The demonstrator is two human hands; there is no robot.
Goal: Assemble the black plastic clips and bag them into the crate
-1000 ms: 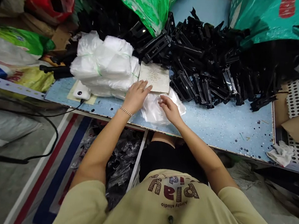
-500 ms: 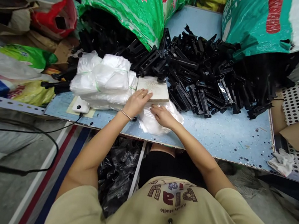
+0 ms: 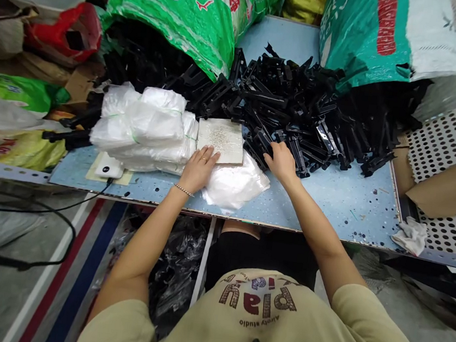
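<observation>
My left hand (image 3: 200,168) lies with its fingers stretched out over the lower left corner of a pale flat board (image 3: 227,141) and presses on it. Under the board's front edge spreads a stack of thin clear plastic bags (image 3: 232,185). My right hand (image 3: 282,163) is at the near edge of a heap of long black plastic parts (image 3: 269,99). Its thumb and fingers are closed around the end of one black plastic part (image 3: 263,140). Bundles of clear plastic bags (image 3: 138,122), tied with green string, are piled left of the board.
Behind the heap lie a green sack (image 3: 175,17) and a teal and white sack (image 3: 366,38), black parts at their mouths. A white box with a cable (image 3: 109,167) sits front left. A crumpled white glove or cloth (image 3: 410,235) lies at the right corner.
My right hand has left the plastic bags and moved right to the black parts, closing on one. My left hand stays on the board. The camera view has shifted slightly.
</observation>
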